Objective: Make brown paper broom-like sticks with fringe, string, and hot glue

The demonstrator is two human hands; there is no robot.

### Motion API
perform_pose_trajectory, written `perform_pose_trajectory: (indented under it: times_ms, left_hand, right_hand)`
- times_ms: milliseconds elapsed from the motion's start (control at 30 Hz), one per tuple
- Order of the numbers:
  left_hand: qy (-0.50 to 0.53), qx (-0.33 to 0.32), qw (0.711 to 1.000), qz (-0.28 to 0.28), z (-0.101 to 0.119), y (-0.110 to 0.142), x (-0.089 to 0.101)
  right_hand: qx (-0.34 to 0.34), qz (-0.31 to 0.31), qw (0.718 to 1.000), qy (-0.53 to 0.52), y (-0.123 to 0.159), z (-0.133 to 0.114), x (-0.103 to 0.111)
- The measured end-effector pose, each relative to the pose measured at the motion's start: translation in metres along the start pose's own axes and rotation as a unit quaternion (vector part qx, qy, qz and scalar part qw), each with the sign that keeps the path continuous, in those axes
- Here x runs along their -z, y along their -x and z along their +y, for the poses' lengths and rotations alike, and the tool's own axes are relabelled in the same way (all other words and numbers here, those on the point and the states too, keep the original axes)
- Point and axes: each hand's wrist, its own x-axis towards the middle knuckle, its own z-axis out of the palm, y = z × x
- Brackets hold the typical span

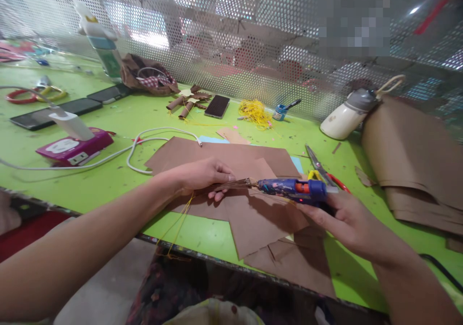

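My left hand (208, 176) is closed around a thin bundle of brown paper strips (237, 184), whose cut ends point right. Yellow string (186, 209) trails from beneath that hand over the table edge. In my right hand (343, 219) is a blue hot glue gun (289, 189), paint-stained, with its nozzle at the ends of the strips. Whether nozzle and strips touch, I cannot tell. Sheets of brown paper (260, 219) lie below both hands. Scissors (318, 166) with red and yellow handles rest just beyond the glue gun.
Across the green table stand a purple power socket (75, 146) with a white cable (130, 156), a phone (217, 106), yellow string pile (255, 113), small blue paint jar (280, 112) and white bottle (343, 117). Folded brown paper (415, 156) fills the right side. A perforated metal screen (217, 35) borders the back.
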Motion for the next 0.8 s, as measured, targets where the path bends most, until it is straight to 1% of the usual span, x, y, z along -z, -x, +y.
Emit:
perform_pose_trajectory:
  times_ms: [167, 300, 467, 633, 800]
  left_hand:
    - [0.008, -0.004, 1.000, 0.000, -0.0013, -0.0006, 0.0007]
    - [0.010, -0.011, 1.000, -0.004, -0.0008, -0.0003, 0.0006]
    - [0.005, -0.010, 1.000, -0.008, -0.0002, -0.0002, 0.0005]
    - [0.005, 0.001, 1.000, -0.001, 0.0001, 0.0000, 0.0002]
    - [-0.004, -0.002, 1.000, -0.006, 0.0002, 0.0002, 0.0013]
  right_hand:
    - [0.009, 0.000, 1.000, 0.015, 0.0009, 0.0013, -0.0016]
    - [0.003, 0.009, 1.000, 0.028, 0.0004, 0.0000, -0.0018]
    - [0.030, -0.003, 1.000, 0.004, -0.0001, 0.0019, -0.0007]
    - [0.019, -0.022, 0.999, -0.021, 0.0028, 0.0092, -0.0002]
    - [0.020, -0.014, 0.999, -0.025, 0.0008, 0.0075, -0.0012]
